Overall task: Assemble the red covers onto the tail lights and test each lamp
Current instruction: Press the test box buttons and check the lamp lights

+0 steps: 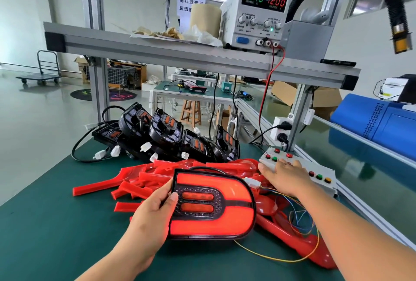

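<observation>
Two hands are working over the green mat point(56, 224). The left hand point(153, 211) is gripping a covered lamp point(213, 204) by its left edge, thumb lying on the face. The lamp is glowing red, held over a heap of loose red covers point(144, 181). The right hand point(283, 174) is lying flat, fingers straight, on the button box point(315, 172) at the right; whether it is pressing a button I cannot tell. A white plug point(253, 182) is sitting at the lamp's upper right corner, thin coloured wires point(299, 217) trailing from it across the covers. Behind the heap, black housings point(166, 132) are lying stacked with their cables. On the shelf above, the supply point(256, 12) is showing 12.00 in red digits.
</observation>
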Action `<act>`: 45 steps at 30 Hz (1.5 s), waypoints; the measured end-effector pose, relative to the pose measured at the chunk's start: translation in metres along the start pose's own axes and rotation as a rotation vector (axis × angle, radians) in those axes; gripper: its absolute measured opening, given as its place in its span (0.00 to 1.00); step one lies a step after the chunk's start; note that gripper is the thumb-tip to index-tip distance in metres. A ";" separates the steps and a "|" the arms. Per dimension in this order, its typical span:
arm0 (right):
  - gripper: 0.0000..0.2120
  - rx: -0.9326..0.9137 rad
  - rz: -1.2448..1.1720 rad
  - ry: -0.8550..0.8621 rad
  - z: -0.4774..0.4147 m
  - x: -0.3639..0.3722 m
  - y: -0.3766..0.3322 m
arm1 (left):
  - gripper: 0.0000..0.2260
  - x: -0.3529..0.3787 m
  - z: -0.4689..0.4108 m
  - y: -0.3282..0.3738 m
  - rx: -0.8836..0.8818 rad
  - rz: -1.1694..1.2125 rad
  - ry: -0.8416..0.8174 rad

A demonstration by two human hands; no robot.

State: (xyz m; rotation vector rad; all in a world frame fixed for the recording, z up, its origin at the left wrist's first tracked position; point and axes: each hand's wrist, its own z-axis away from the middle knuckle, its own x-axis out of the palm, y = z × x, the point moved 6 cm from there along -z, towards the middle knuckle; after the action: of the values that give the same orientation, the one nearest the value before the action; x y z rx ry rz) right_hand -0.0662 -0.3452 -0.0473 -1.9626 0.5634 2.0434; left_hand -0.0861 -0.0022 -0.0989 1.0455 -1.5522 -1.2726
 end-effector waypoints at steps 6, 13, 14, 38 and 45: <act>0.47 -0.012 0.050 -0.013 0.000 -0.002 0.000 | 0.16 0.000 0.001 0.001 0.001 0.011 0.017; 0.51 -0.001 0.058 -0.009 0.000 -0.003 -0.001 | 0.15 -0.001 0.003 0.003 0.011 -0.025 0.054; 0.52 0.000 0.057 -0.008 0.000 -0.003 -0.001 | 0.16 -0.001 0.003 0.004 0.011 -0.025 0.057; 0.39 0.094 -0.067 0.124 0.017 -0.006 0.030 | 0.17 -0.001 0.010 0.011 0.008 -0.028 0.101; 0.42 0.153 -0.034 0.081 0.027 0.007 0.051 | 0.17 -0.002 0.010 0.012 0.001 -0.019 0.106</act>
State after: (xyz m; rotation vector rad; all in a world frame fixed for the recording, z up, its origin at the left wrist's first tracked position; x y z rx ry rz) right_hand -0.1131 -0.3794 -0.0491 -1.9586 0.6778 1.8491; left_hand -0.0962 0.0037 -0.0881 1.1130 -1.4664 -1.2093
